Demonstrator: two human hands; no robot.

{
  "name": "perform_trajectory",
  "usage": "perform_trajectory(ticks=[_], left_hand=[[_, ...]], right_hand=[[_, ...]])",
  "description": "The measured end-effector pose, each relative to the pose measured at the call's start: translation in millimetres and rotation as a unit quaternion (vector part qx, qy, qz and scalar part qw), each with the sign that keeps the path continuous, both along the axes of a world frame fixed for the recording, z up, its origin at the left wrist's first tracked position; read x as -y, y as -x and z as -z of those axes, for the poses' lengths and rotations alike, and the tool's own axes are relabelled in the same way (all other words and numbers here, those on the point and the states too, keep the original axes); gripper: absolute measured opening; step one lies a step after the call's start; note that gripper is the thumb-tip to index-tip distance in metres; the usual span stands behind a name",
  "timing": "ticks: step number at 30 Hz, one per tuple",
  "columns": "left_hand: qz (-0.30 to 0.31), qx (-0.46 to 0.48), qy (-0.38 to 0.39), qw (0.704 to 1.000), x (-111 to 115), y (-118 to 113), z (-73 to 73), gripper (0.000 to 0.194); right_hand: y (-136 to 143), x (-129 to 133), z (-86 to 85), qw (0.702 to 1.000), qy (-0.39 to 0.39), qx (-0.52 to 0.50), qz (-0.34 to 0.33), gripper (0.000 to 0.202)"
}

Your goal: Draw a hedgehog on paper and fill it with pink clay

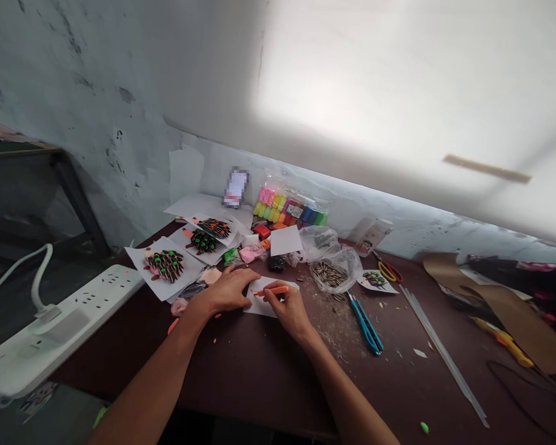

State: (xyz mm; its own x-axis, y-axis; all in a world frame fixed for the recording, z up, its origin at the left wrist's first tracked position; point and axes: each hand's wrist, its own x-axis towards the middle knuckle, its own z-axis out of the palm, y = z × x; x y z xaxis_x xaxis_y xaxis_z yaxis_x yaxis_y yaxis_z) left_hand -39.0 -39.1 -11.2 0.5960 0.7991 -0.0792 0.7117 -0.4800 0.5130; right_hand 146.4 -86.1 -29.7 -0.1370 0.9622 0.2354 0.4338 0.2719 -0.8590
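Note:
My right hand (288, 304) is closed around a short orange pen (278, 290). The pen lies slanted low over a small white sheet of paper (262, 307), its tip near the sheet's left part; whether it touches I cannot tell. My left hand (231, 289) rests with its fingers stretched out along the left edge of that sheet. Just beyond the hands sit a pink clay packet (251, 253), a black packet (277, 264) and another white card (285, 240). On the left, paper sheets carry hedgehog-like shapes of striped seeds with green dots (164, 266).
A bag of striped seeds (328, 273), teal pliers (366, 324), scissors (390, 272) and clear glue sticks (445, 355) lie on the right. A yellow glue gun (505, 342) is farther right. Coloured clay packs (290, 210) lean on the wall. A power strip (65, 327) stands left.

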Motion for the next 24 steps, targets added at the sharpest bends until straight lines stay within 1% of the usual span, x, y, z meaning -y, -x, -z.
perform_trajectory(ticks=[10,16,24], left_hand=[[0.012,0.007,-0.015,1.0,-3,2,6.1,0.061],[0.006,-0.002,-0.005,1.0,-3,2,5.0,0.065],[0.006,-0.003,-0.016,1.0,-4,3,8.7,0.063]], right_hand=[[-12,9,-2.5,0.999,0.009,0.014,0.032,0.027],[-22,17,-6.6,0.998,0.015,0.03,0.045,0.026],[-37,23,-6.5,0.997,0.017,0.039,0.072,0.027]])
